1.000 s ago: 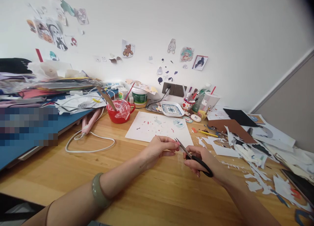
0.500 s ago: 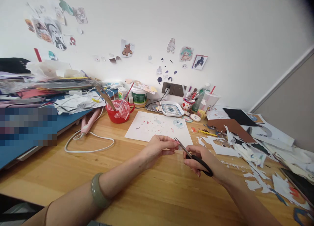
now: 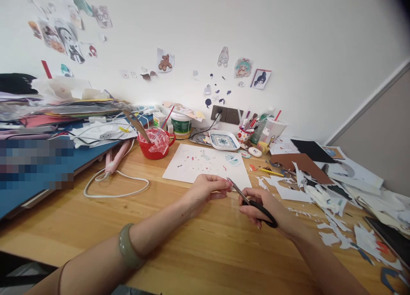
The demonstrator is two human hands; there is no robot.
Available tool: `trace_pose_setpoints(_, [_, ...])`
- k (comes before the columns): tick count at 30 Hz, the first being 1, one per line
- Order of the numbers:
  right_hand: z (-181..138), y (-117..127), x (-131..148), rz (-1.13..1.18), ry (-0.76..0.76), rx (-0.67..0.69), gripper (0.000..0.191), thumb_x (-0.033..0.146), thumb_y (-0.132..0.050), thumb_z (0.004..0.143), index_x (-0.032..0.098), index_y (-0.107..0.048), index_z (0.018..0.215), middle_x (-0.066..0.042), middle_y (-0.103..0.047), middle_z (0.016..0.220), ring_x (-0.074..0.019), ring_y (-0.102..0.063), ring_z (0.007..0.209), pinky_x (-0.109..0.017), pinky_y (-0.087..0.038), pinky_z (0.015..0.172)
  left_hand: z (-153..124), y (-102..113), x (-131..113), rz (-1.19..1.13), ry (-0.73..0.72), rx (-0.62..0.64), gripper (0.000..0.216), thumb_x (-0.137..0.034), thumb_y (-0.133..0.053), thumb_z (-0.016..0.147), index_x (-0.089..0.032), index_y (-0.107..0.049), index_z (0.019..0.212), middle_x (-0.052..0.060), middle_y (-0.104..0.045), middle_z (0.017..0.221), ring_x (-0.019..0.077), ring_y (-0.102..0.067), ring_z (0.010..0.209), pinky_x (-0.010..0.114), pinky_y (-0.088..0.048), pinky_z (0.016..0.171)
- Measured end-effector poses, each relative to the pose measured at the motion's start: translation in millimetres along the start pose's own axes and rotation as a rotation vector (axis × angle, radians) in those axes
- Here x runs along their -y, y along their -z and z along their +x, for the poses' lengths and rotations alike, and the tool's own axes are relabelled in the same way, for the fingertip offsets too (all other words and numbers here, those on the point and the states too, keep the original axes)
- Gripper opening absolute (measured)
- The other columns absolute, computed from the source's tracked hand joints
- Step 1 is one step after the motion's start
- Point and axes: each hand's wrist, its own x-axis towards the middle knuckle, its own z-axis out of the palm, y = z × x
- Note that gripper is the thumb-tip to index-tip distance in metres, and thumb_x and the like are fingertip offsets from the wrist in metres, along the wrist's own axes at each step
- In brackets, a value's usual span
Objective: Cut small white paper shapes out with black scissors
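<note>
My right hand (image 3: 261, 207) grips black-handled scissors (image 3: 239, 191), whose metal blades point up and to the left. The blades look nearly closed, their tips at the fingertips of my left hand (image 3: 209, 189). Thumb and forefinger of that left hand pinch a tiny piece of paper, mostly hidden by the fingers. Both hands are held above the wooden table, just in front of a white sheet (image 3: 187, 169). Small red, dark and pale blue cut-outs are scattered over this sheet.
White paper scraps (image 3: 339, 235), brown paper (image 3: 301, 166) and black paper (image 3: 315, 150) cover the right side. Behind stand a red mug (image 3: 153, 151), a patterned tray (image 3: 224, 141) and a pen cup (image 3: 245, 134). A corded pink tool (image 3: 117, 158) lies left, beside stacked papers.
The scissor blades have closed further at my left fingertips. The small reddish-white paper piece seen there earlier is now harder to see. Both hands have stayed nearly in place.
</note>
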Motion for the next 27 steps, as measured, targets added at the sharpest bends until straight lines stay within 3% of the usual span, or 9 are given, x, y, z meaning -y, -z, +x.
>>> trace_pose_setpoints(27, [1.4, -1.1, 0.6, -0.013, -0.007, 0.002, 0.019, 0.035, -0.054, 0.069, 0.018, -0.048, 0.073, 0.007, -0.046, 0.048, -0.0065, -0.043, 0.041, -0.018, -0.037, 0.041, 0.5, 0.7, 3.6, 0.032, 0.019, 0.015, 0.018, -0.024, -0.071, 0.054, -0.012, -0.065, 0.066, 0.004, -0.063, 0.075, 0.0079, -0.053, 0.064, 0.021, -0.042, 0.066])
